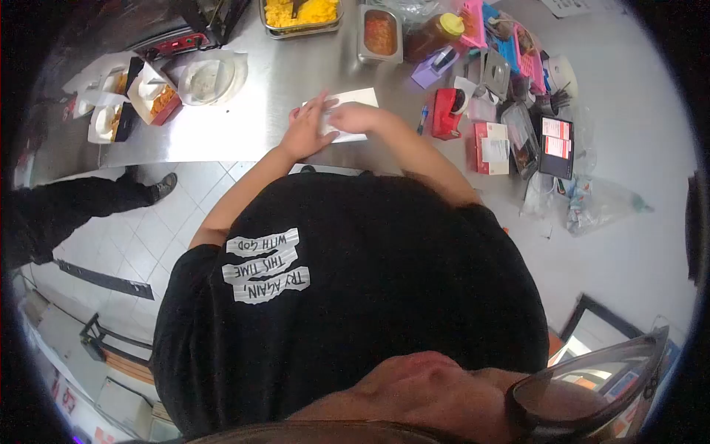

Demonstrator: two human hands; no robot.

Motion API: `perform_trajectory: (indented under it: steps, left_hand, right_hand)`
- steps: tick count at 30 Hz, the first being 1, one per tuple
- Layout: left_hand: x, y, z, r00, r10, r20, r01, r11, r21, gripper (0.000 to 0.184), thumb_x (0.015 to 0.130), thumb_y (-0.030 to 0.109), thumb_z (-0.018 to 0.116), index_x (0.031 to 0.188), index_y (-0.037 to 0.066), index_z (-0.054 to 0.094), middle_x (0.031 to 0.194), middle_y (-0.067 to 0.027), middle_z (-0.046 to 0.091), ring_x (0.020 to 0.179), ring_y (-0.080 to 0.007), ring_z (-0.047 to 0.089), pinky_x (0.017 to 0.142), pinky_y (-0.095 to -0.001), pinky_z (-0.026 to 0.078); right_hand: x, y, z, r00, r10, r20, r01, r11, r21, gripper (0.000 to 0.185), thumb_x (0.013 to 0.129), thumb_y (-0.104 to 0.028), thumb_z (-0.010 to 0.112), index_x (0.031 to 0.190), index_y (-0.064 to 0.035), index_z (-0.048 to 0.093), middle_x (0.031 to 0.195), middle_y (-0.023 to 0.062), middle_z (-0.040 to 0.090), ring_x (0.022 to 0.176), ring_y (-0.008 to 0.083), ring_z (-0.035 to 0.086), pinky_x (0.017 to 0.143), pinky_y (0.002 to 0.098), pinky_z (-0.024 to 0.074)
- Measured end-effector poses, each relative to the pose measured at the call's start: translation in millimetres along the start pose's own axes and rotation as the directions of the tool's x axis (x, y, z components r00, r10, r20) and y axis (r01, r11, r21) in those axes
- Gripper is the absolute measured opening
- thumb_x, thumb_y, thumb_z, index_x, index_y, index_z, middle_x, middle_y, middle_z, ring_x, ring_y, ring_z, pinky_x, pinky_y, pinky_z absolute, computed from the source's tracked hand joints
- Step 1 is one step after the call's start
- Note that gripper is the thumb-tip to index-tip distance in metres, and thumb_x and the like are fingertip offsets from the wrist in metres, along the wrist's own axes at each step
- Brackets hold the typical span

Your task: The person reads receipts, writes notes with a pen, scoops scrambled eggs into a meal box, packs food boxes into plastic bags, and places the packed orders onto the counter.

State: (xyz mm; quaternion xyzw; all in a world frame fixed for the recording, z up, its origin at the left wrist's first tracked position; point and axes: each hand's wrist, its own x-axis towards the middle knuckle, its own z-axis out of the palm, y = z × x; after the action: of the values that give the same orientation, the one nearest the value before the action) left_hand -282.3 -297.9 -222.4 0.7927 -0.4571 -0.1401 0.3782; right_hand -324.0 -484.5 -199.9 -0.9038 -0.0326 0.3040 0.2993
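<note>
A white piece of paper or folded card lies on the steel counter in front of me. My left hand rests flat over its left side, fingers stretched and somewhat apart, the fingertips smeared by motion. Against the paper, close beside the left hand, my right hand is curled with its fingers pressed together. Whatever those fingers hold, if anything, is hidden. A blue pen lies to the right of the paper, apart from both hands.
Food boxes and a round clear container stand at left. Behind are a tray of yellow food and a pan of red sauce. A red tape dispenser sits right. Someone's dark-clothed leg shows at left.
</note>
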Motion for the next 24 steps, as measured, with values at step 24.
perform_trajectory:
  steps: [24]
  left_hand:
    - [18.2,69.3,13.0,0.957,-0.188,0.222,0.045,0.849,0.526,0.075,0.077,0.044,0.071,0.137,0.010,0.039,0.149,-0.0147,0.034,0.140,-0.0385,0.025,0.107,-0.0634,0.020]
  right_hand:
    - [-368.9,321.8,-4.1,0.058,0.625,-0.779,-0.307,0.753,0.581,0.032,0.082,-0.030,0.066,0.104,-0.0071,0.067,0.102,0.0182,0.067,0.096,0.0328,0.065,0.081,0.0415,0.0507]
